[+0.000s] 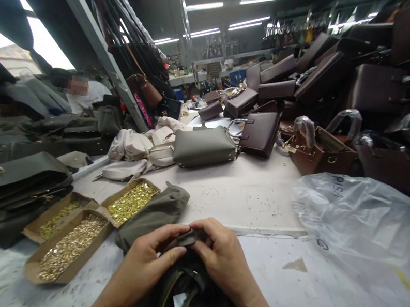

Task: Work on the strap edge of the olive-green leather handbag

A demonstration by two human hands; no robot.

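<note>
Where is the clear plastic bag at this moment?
In the head view, the clear plastic bag lies on the right side of the white table, just in front of the brown handbag with wrapped handles.

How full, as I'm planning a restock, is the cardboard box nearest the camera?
Partly full: small rose-gold metal pieces cover most of the cardboard box's floor, but bare cardboard shows at its near end.
</note>
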